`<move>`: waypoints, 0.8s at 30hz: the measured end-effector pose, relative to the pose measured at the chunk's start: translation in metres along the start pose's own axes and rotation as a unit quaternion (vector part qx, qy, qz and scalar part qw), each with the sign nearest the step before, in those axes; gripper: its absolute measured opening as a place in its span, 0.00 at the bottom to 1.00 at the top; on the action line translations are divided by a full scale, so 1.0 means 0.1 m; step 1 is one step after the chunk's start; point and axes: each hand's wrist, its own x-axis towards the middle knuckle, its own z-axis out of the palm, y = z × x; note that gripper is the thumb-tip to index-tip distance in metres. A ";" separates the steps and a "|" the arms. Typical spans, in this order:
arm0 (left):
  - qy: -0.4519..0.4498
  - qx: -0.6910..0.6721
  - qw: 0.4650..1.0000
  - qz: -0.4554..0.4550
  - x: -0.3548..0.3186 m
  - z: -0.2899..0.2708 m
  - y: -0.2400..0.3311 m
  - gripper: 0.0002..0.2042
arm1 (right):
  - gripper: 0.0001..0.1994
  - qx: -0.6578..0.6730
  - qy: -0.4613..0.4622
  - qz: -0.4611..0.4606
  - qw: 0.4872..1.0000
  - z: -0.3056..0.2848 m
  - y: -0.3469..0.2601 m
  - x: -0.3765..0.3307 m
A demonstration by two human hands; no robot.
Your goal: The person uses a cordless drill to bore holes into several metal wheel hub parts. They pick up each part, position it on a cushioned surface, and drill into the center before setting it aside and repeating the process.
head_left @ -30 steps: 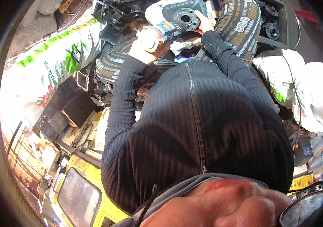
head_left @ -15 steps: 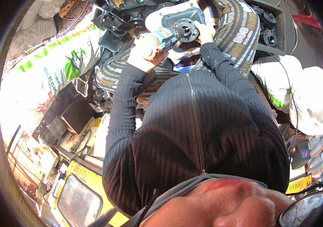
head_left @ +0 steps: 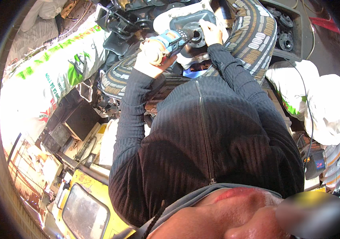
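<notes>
My left hand (head_left: 149,65) is closed around the handle of a blue and light-coloured cordless drill (head_left: 166,45). The drill's dark chuck points right, at the centre of a round grey metal flange (head_left: 197,41). The bit's tip is hidden by the chuck and flange. My right hand (head_left: 212,32) is closed at the flange's upper right rim, fingers bent against it. Behind the flange lies a grey metal pan-shaped part (head_left: 181,20) on something white. A thick ring covered in patterned fabric (head_left: 253,36) curves around the work.
Dark metal parts (head_left: 142,20) are heaped beyond my left hand. More flanges (head_left: 285,41) fill a dark bin (head_left: 296,26) at far right. White sacks (head_left: 331,107) stand at right, a large printed sack (head_left: 64,75) at left. Yellow machinery (head_left: 110,191) sits at lower left.
My right hand has moved slightly up and left along the flange's rim, its fingers more bent. The drill stays at the flange's centre in my left hand.
</notes>
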 end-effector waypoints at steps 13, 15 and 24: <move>-0.041 -0.084 0.992 -0.080 -0.07 0.08 -0.13 0.32 | 0.19 -0.060 -0.031 -0.016 0.998 0.07 0.07 0.14; -0.025 -0.094 0.992 -0.086 -0.09 0.09 -0.09 0.29 | 0.20 -0.068 -0.032 -0.019 0.997 0.07 0.10 0.16; -0.031 -0.123 0.986 -0.103 -0.03 0.10 -0.12 0.28 | 0.20 -0.062 0.003 -0.034 0.997 0.10 0.16 0.19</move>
